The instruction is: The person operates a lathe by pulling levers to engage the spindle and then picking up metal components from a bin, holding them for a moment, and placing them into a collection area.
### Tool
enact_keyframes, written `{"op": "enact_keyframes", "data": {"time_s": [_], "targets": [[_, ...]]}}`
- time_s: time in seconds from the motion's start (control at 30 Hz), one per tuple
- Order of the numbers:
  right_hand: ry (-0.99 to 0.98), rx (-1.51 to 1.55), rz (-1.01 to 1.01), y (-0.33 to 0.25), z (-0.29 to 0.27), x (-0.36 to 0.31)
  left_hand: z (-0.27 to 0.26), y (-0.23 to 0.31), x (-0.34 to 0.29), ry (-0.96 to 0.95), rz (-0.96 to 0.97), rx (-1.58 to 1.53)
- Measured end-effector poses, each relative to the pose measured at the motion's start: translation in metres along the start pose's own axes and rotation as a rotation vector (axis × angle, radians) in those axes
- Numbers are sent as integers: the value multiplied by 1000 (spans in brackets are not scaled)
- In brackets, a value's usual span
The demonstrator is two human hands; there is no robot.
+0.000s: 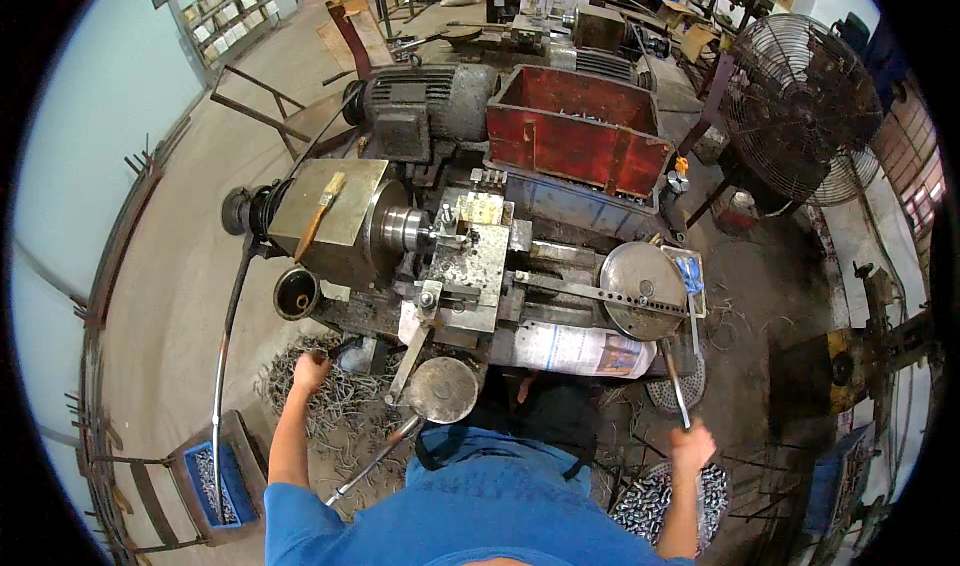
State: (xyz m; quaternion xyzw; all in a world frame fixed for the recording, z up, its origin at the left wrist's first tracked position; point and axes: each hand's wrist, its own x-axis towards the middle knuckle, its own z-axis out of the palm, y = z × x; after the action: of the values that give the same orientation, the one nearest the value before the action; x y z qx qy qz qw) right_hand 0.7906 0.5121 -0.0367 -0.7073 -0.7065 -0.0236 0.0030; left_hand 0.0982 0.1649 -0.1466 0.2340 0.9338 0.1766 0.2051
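Observation:
My right hand (pixel 691 447) is wrapped round the lower end of a metal lever (pixel 677 386). The lever rises to a large round disc (pixel 632 284) on the right side of a small lathe (pixel 470 276). To the left of the lathe bed, my left hand (pixel 311 371) is closed with its fingers curled; whatever it may hold is too small to make out. Curly metal shavings (pixel 335 406) lie on the floor below it. Between my arms, a smaller round disc (pixel 443 390) carries another lever (pixel 375 459), which neither hand touches. The lathe's chuck (pixel 403 230) is at the upper left.
A brush (pixel 320 216) lies on the headstock cover. Behind stand a motor (pixel 425 101) and a red bin (pixel 575 141) on a blue crate (pixel 575 204). Small metal parts fill a basin (pixel 722 506) and a blue tray (pixel 237 481). A large fan (pixel 800 106) stands right.

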Motion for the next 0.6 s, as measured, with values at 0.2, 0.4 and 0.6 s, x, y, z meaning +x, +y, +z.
{"op": "enact_keyframes", "data": {"time_s": [0.2,0.4,0.6], "targets": [[186,-202,21,51,17,137,10,52,17,-90,180,401],[245,-137,-35,9,6,131,68,43,7,269,86,321],[469,165,-284,-23,-13,111,86,43,8,139,55,291]]}}
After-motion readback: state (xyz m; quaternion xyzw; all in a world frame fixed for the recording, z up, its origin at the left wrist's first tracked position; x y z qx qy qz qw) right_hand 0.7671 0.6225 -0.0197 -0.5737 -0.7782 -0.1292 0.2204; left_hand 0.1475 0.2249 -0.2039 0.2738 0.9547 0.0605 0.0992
